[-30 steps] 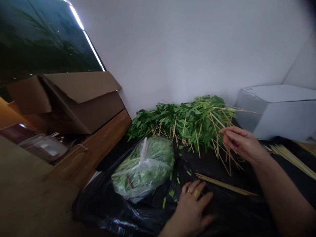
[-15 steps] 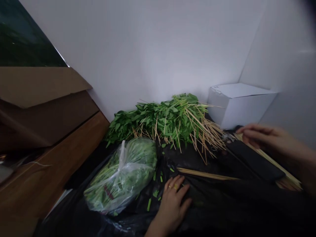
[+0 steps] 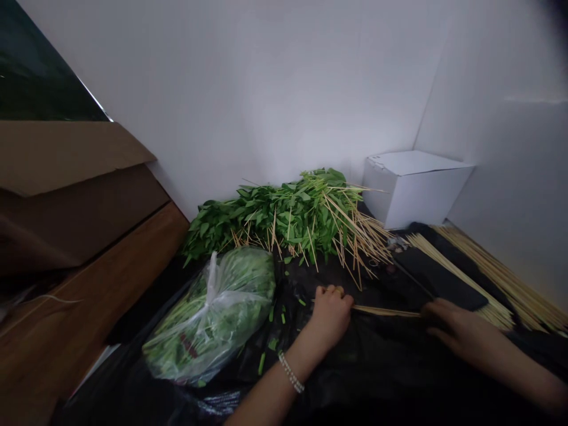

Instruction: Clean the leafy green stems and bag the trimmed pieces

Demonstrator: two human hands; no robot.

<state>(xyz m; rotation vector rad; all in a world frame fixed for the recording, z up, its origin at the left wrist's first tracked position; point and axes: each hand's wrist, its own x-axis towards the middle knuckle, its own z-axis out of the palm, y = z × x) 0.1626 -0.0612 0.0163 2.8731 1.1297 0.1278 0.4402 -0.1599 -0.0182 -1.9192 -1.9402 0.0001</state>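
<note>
The left hand (image 3: pixel 331 310) is closed in a fist on the near end of a skewer bundle (image 3: pixel 384 310). The bundle lies flat on the black sheet (image 3: pixel 355 378), running out toward 3 o'clock. The right hand (image 3: pixel 450 324) meets the bundle's far end with its fingers curled down. Whether it grips the bundle cannot be told.

A bracelet (image 3: pixel 290 373) sits on the left wrist. A tied bag of greens (image 3: pixel 213 313) lies just beside the left hand at 9 o'clock. At 12 o'clock, a heap of skewered greens (image 3: pixel 284 216) rests against the wall. A white box (image 3: pixel 412 186) stands at 1 o'clock from the left hand. Loose skewers (image 3: pixel 492 278) spread out at 1 o'clock of the right hand, under a dark flat object (image 3: pixel 439 278). A cardboard box (image 3: pixel 66 177) sits far off at 9 o'clock.
</note>
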